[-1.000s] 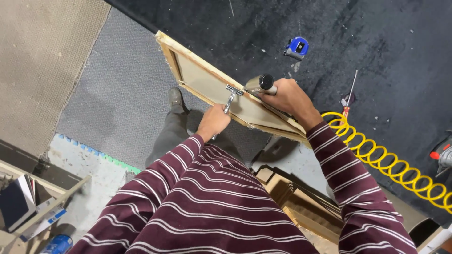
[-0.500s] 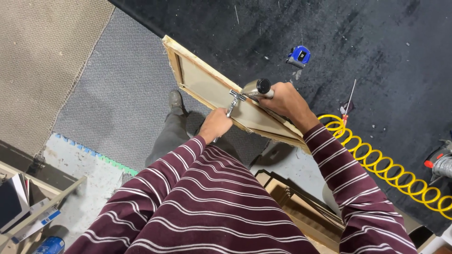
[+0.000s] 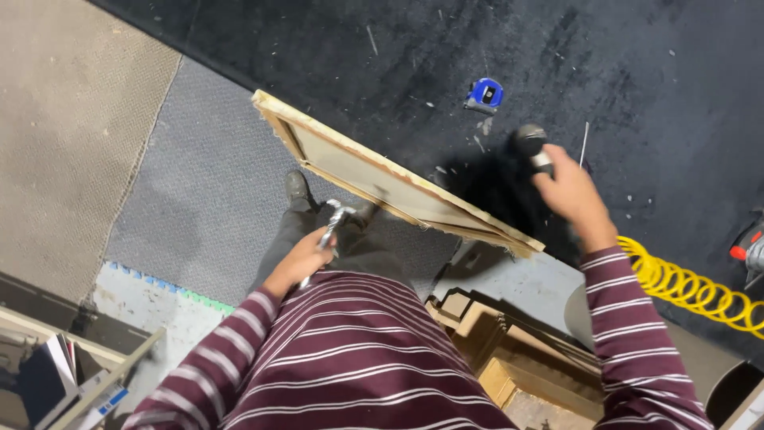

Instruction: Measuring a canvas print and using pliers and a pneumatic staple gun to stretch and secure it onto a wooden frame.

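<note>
The black carpeted floor (image 3: 637,64) fills the far part of my view, with a grey mat (image 3: 199,207) and a tan mat (image 3: 64,135) lying to the left. Across my front leans 1 long wooden frame backed with pale stretched canvas (image 3: 374,171), tilted, its lower edge close to my legs and its far corner out over the grey mat. A yellow coiled air hose (image 3: 700,295) runs off to the right behind my sleeve, and stacked wooden frame pieces (image 3: 517,358) sit below it. A small blue tape measure (image 3: 484,94) lies on the black floor beyond the frame.

My left hand (image 3: 298,261) has its fingers wrapped tight around a metal pair of pliers (image 3: 330,227), held just short of the frame's near edge. My right hand (image 3: 569,191) is raised clear of the frame, fingers closed on a dark-headed hand tool (image 3: 532,143).

To work this well, I judge the frame needs steadying against my legs first, and the pliers should bite the canvas edge squarely.
</note>
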